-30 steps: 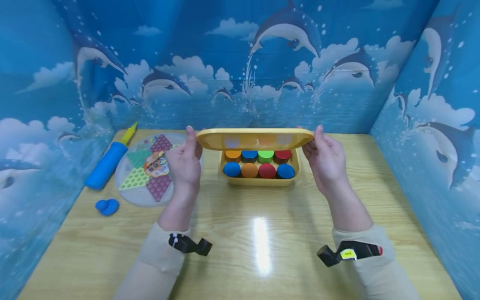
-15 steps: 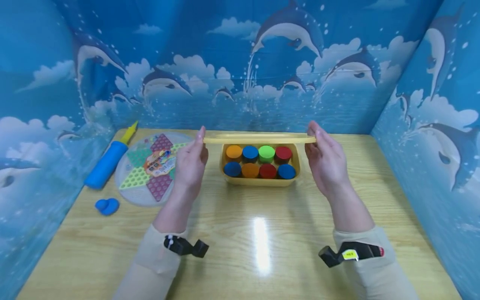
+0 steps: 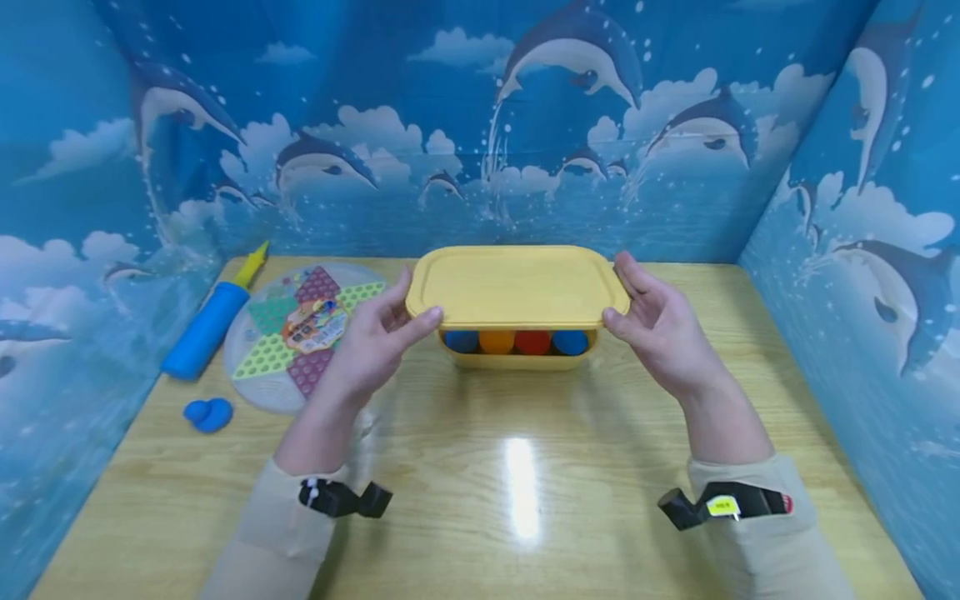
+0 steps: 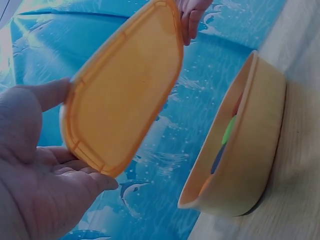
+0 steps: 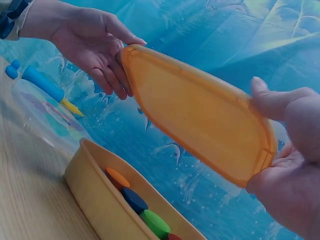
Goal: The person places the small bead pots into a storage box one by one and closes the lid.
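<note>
Between them, my left hand (image 3: 367,346) and right hand (image 3: 663,329) hold a yellow lid (image 3: 517,287) by its two short ends, thumbs on the near corners. The lid is raised above a yellow box (image 3: 517,362) and tilted, its top facing me in the head view. Both wrist views show its underside and a gap down to the box. Inside the box stand several round pieces in rows; a blue piece (image 3: 570,342) and a red piece (image 3: 532,342) show at the front. The lid hides the back row in the head view, but a green piece (image 5: 155,223) shows in the right wrist view.
Left of the box lies a round Chinese checkers board (image 3: 258,392) in clear plastic. Beside it are a blue pump (image 3: 206,329) with a yellow nozzle and a small blue knobbed piece (image 3: 208,414). Dolphin-printed cloth (image 3: 480,125) walls in the wooden table (image 3: 450,500).
The lid has tilted from showing its underside, through edge-on, to showing its top, and now covers the back row from the head view. My hands have turned with it, thumbs now nearer me.
</note>
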`<state>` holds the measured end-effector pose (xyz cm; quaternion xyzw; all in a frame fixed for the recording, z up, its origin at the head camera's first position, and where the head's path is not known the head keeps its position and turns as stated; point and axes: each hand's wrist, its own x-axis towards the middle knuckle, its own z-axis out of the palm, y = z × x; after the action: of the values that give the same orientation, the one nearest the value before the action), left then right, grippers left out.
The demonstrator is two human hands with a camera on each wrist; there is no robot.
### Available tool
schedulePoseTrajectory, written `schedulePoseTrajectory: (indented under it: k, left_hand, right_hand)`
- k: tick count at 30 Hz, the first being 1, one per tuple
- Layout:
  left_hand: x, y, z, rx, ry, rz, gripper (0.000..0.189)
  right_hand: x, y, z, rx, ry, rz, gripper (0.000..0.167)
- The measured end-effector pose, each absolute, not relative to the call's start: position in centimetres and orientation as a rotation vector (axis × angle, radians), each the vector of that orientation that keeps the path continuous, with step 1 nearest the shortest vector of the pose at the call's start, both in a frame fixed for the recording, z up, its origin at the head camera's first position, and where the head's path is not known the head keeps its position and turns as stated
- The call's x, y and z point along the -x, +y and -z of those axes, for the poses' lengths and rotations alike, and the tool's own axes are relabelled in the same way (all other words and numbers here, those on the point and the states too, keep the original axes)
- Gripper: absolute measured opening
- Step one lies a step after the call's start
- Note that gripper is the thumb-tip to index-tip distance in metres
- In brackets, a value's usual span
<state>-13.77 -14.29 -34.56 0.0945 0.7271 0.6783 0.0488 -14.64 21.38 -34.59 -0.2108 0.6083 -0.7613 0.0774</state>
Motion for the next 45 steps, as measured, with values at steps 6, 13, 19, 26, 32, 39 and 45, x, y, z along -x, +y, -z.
schedulePoseTrajectory:
  k: [6, 13, 19, 26, 32, 39, 45]
  left_hand:
    - [13.6, -14.0, 35.5, -0.374, 2.221, -2.086, 0.097]
    - [13.5, -13.6, 36.5, -0.211, 2.229, -2.138, 0.121]
    - [13.5, -13.2, 37.6, -0.166, 2.286, -2.1, 0.129]
    - [13.5, -12.7, 38.4, -0.083, 2.345, -2.002, 0.137]
    - [13.6, -12.7, 38.6, -0.07, 2.38, -1.949, 0.138]
    - [14.7, -12.9, 37.7, -0.126, 2.448, -1.9, 0.134]
    - [16.2, -12.9, 37.0, -0.144, 2.431, -1.868, 0.132]
  right_hand:
    - [14.6, 21.6, 35.2, 0.633, 1.886, 2.222, 0.106]
    - [14.6, 21.1, 36.0, 0.565, 1.945, 2.19, 0.121]
    - [14.6, 20.8, 36.6, 0.453, 2.129, 2.076, 0.129]
    - [14.5, 20.7, 37.4, 0.303, 2.22, 1.948, 0.136]
    - [14.5, 20.6, 37.5, 0.26, 2.278, 1.882, 0.136]
    - [15.0, 20.5, 36.8, 0.252, 2.335, 1.851, 0.134]
    - [16.1, 20.2, 36.3, 0.247, 2.341, 1.822, 0.133]
